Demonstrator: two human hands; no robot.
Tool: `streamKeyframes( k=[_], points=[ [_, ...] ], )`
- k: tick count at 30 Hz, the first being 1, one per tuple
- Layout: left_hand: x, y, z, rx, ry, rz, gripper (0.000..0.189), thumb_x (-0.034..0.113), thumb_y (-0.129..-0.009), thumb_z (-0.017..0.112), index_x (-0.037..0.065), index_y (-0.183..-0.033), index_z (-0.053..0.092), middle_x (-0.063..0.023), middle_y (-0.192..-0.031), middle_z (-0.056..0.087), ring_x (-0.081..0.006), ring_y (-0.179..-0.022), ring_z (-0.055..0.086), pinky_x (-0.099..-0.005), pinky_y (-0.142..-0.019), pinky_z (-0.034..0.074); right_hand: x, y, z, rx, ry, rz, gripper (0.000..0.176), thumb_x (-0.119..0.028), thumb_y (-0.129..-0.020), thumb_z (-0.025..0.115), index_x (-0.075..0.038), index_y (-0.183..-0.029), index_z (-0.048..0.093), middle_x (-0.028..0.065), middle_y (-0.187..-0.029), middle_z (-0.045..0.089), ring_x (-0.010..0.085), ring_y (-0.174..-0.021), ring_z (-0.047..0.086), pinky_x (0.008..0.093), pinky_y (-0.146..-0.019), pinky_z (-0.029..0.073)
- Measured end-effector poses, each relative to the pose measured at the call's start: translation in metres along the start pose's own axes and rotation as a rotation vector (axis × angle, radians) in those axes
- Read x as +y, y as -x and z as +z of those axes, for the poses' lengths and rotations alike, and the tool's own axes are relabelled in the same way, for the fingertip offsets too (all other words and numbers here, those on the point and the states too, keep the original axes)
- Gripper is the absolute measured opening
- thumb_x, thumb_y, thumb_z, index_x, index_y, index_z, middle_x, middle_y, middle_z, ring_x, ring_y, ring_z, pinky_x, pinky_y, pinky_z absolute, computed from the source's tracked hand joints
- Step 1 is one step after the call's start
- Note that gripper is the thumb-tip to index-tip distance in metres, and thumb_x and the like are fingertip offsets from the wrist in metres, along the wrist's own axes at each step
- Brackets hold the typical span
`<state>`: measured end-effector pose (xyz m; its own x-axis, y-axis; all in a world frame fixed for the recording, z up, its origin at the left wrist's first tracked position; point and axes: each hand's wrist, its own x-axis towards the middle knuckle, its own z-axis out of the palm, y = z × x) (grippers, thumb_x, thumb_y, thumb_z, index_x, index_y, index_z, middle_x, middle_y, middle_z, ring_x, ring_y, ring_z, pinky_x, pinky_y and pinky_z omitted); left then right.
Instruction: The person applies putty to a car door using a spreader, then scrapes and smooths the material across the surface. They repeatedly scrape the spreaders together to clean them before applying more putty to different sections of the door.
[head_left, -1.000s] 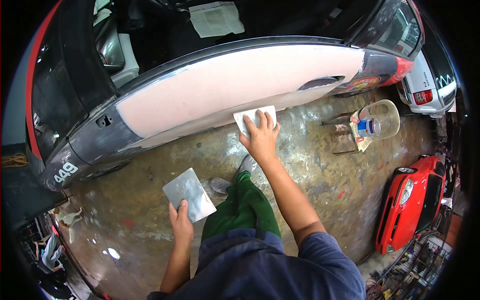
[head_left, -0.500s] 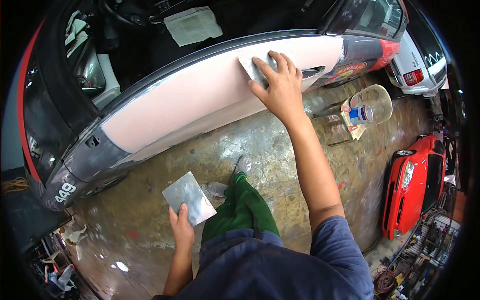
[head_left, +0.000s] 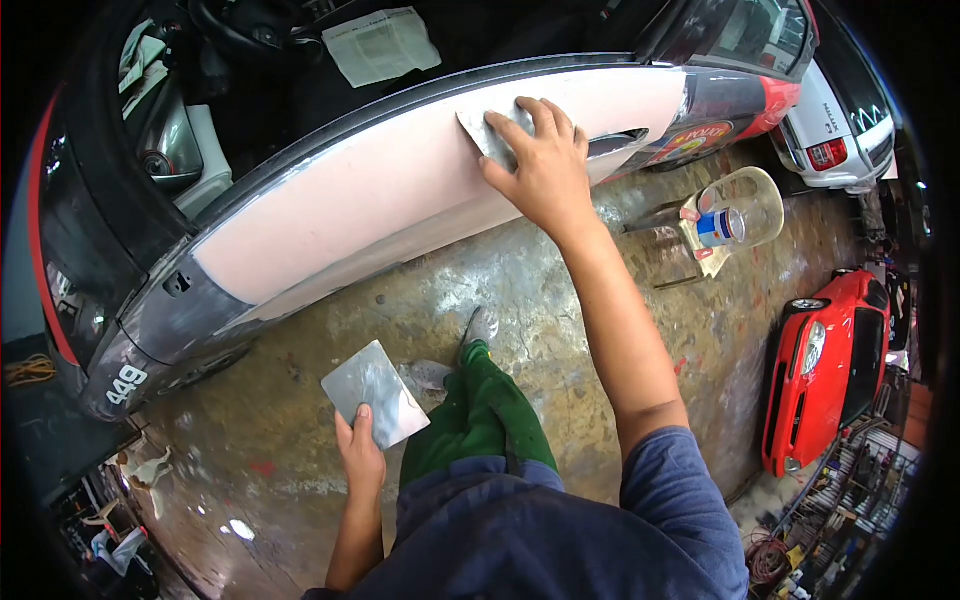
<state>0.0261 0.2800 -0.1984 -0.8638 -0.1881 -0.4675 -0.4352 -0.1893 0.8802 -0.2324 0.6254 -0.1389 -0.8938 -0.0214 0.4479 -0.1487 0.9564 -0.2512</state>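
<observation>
My right hand [head_left: 545, 170] presses a thin, smeared metal putty spreader [head_left: 478, 128] flat against the car door [head_left: 340, 210], fingers spread over its back. Pale pink filler coats most of this door, and the spreader lies near its upper edge, left of the dark door handle [head_left: 615, 142]. Lower down, my left hand [head_left: 362, 455] grips a square metal plate [head_left: 365, 390] by its near edge, thumb on top. A whitish-pink smear shows at the plate's right corner. The plate is held over the floor, apart from the car.
A chair [head_left: 770, 205] to the right bears a blue and white can [head_left: 718, 228]. Beyond stand a red car [head_left: 825, 370] and a white vehicle [head_left: 835, 120]. Newspaper [head_left: 380, 48] lies inside the car. The stained concrete floor [head_left: 540, 330] is underfoot.
My right hand has slid the spreader a little to the left along the door. My left hand and its plate have barely shifted; the view has moved slightly.
</observation>
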Motion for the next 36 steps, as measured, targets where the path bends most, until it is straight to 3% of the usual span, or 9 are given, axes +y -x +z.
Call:
streamKeyframes(
  k=[6, 14, 16, 20, 22, 24, 28, 32, 36],
  points=[
    [0.000, 0.001, 0.001, 0.032, 0.020, -0.012, 0.037, 0.016, -0.107, 0.053, -0.005, -0.138, 0.050, -0.0124, -0.131, 0.061, -0.0188, -0.118, 0.057, -0.0338, -0.105, 0.042, 0.000, 0.067, 0.031, 0.025, -0.007, 0.018, 0.058, -0.029, -0.070, 0.080, -0.022, -0.127, 0.069, 0.0142, -0.141, 0.054, 0.0398, -0.136, 0.045, 0.0597, -0.107, 0.037],
    [0.002, 0.006, -0.012, 0.008, -0.047, -0.035, 0.041, 0.014, -0.105, 0.055, -0.003, -0.142, 0.049, -0.0114, -0.134, 0.060, -0.0195, -0.121, 0.058, -0.0345, -0.107, 0.043, -0.001, 0.176, 0.085, -0.262, -0.134, 0.283, 0.060, -0.031, -0.074, 0.081, -0.021, -0.131, 0.067, 0.0163, -0.148, 0.048, 0.0400, -0.141, 0.041, 0.0695, -0.109, 0.033],
    [0.007, 0.007, -0.006, -0.014, -0.022, -0.035, 0.038, 0.015, -0.105, 0.056, -0.003, -0.139, 0.051, -0.0110, -0.131, 0.061, -0.0181, -0.119, 0.058, -0.0336, -0.106, 0.043, -0.006, 0.215, 0.073, -0.204, -0.441, 0.446, 0.053, -0.029, -0.083, 0.077, -0.014, -0.133, 0.065, 0.0171, -0.147, 0.050, 0.0406, -0.135, 0.047, 0.0611, -0.107, 0.040],
    [0.021, 0.009, 0.017, -0.129, -0.012, -0.016, 0.034, 0.016, -0.106, 0.058, -0.004, -0.133, 0.056, -0.0099, -0.126, 0.063, -0.0154, -0.113, 0.059, -0.0308, -0.102, 0.043, -0.012, 0.286, 0.004, -0.048, -2.044, 1.149, 0.068, -0.044, -0.094, 0.065, -0.010, -0.151, 0.047, 0.0146, -0.151, 0.050, 0.0380, -0.138, 0.048, 0.0629, -0.106, 0.045],
    [0.021, 0.009, 0.025, -0.190, 0.016, 0.008, 0.034, 0.017, -0.105, 0.059, -0.003, -0.133, 0.055, -0.0098, -0.126, 0.063, -0.0163, -0.111, 0.061, -0.0324, -0.100, 0.047, -0.034, 0.287, -0.062, 0.160, -2.328, 1.143, 0.070, -0.046, -0.097, 0.059, -0.012, -0.155, 0.040, 0.0151, -0.151, 0.051, 0.0386, -0.138, 0.050, 0.0648, -0.103, 0.049],
    [0.019, 0.012, 0.042, -0.221, 0.161, 0.024, 0.035, 0.018, -0.105, 0.060, -0.001, -0.134, 0.054, -0.0100, -0.126, 0.063, -0.0185, -0.108, 0.064, -0.0366, -0.095, 0.053, -0.036, 0.288, -0.099, 0.156, -2.171, 1.029, 0.067, -0.039, -0.098, 0.061, -0.011, -0.155, 0.040, 0.0151, -0.149, 0.053, 0.0394, -0.136, 0.051, 0.0687, -0.105, 0.047],
    [0.064, 0.040, 0.085, -0.358, 0.396, -0.266, 0.034, 0.020, -0.106, 0.059, 0.002, -0.133, 0.051, -0.0113, -0.125, 0.062, -0.0235, -0.107, 0.067, -0.0481, -0.077, 0.063, -0.064, 0.263, -0.172, -0.243, -0.821, 0.497, 0.052, -0.002, -0.099, 0.055, -0.003, -0.150, 0.045, 0.0188, -0.145, 0.057, 0.0396, -0.140, 0.049, 0.0473, -0.118, 0.038],
    [0.064, 0.065, 0.111, -0.432, 0.452, -0.267, 0.028, 0.019, -0.106, 0.057, 0.005, -0.130, 0.052, -0.0102, -0.121, 0.064, -0.0227, -0.107, 0.068, -0.0493, -0.073, 0.064, -0.124, 0.262, -0.213, -0.268, -0.634, -0.094, 0.069, 0.017, -0.084, 0.061, -0.015, -0.145, 0.053, 0.0196, -0.145, 0.051, 0.0389, -0.137, 0.051, 0.0468, -0.112, 0.044],
    [0.044, 0.098, 0.113, -0.393, 0.460, -0.200, 0.024, 0.013, -0.104, 0.057, 0.005, -0.126, 0.056, -0.0079, -0.117, 0.067, -0.0198, -0.107, 0.067, -0.0411, -0.084, 0.061, -0.121, 0.308, -0.209, -0.280, -0.475, -0.110, 0.084, 0.018, -0.069, 0.062, -0.020, -0.144, 0.056, 0.0192, -0.142, 0.052, 0.0428, -0.132, 0.052, 0.0469, -0.108, 0.048]
  ],
)
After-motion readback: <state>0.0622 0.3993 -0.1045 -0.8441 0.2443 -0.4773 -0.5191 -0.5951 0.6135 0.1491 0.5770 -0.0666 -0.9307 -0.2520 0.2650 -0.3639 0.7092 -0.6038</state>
